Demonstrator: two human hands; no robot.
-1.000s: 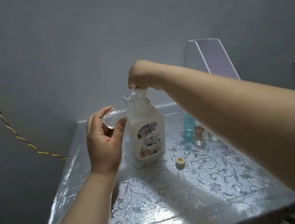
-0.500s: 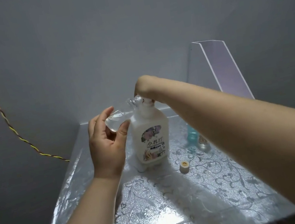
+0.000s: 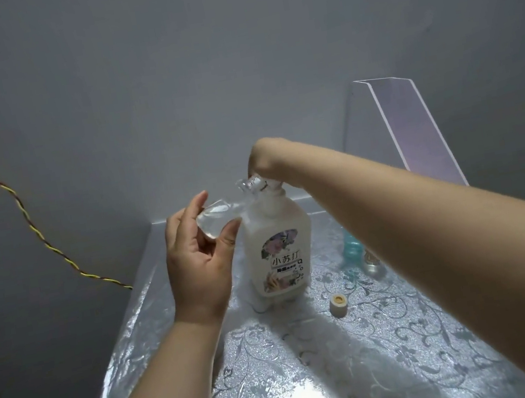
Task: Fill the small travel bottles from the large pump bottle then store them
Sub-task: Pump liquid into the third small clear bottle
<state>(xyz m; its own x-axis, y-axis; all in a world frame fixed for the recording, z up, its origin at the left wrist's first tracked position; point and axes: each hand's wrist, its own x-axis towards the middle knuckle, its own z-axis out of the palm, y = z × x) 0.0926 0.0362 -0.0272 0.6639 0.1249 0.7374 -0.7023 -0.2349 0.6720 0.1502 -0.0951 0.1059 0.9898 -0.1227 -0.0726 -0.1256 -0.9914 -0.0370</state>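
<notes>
A large white pump bottle (image 3: pixel 280 251) with a flowered label stands at the back of the table (image 3: pixel 285 386). My right hand (image 3: pixel 263 160) sits on top of its pump head, fingers bent down over it and mostly hidden. My left hand (image 3: pixel 197 262) grips a small clear travel bottle (image 3: pixel 218 214), tilted with its open neck up against the pump spout. A small cream cap (image 3: pixel 337 304) lies on the table to the right of the big bottle. A blue travel bottle (image 3: pixel 352 248) and a clear one (image 3: pixel 372 260) stand behind my right forearm, partly hidden.
The table has a shiny silver floral cover and stands in a corner against grey walls. A clear acrylic stand (image 3: pixel 412 125) leans at the back right. A yellow twisted cord (image 3: pixel 33 230) runs down the left wall.
The pump head has gone down under my right hand. My left hand has kept the small clear bottle at the spout. My view has shifted a little.
</notes>
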